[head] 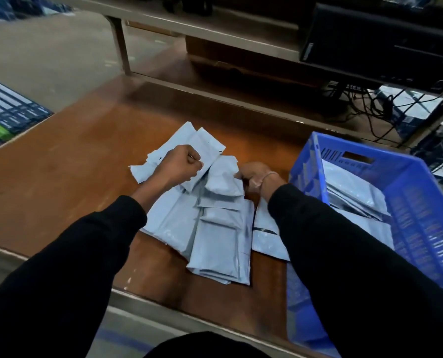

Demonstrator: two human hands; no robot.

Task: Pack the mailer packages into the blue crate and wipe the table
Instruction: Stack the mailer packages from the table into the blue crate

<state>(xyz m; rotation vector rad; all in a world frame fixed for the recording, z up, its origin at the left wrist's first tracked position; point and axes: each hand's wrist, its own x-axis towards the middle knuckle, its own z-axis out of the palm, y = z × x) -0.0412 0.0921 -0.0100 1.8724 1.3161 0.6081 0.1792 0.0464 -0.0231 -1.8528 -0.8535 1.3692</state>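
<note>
Both hands work over the pile. Left hand (180, 165) is clenched round a small mailer (207, 151), fingers curled, lifting its near end off the heap. Right hand (256, 177) has fingers curled down at the edge of a folded mailer (224, 180) on top of the heap; the grasp itself is partly hidden, but finger and thumb appear to pinch that edge. A bracelet (268, 177) sits on the right wrist. Both arms wear black sleeves (68, 267).

Table (60, 177): brown wooden top with a pale edge trim, bearing all task items.

Crate (422, 202): blue, slatted plastic, standing at the right end of the table, just beside the pile. Several mailers (349, 192) already lie inside it, stacked flat.

Pile (215, 228): pale grey-blue mailers in the middle of the table, overlapping, some folded. One separate mailer (267, 241) lies between pile and crate, partly under the right forearm.

Beyond the table: a shelf rail (202, 32), a black computer case (380, 40) and tangled cables (385, 109).
</note>
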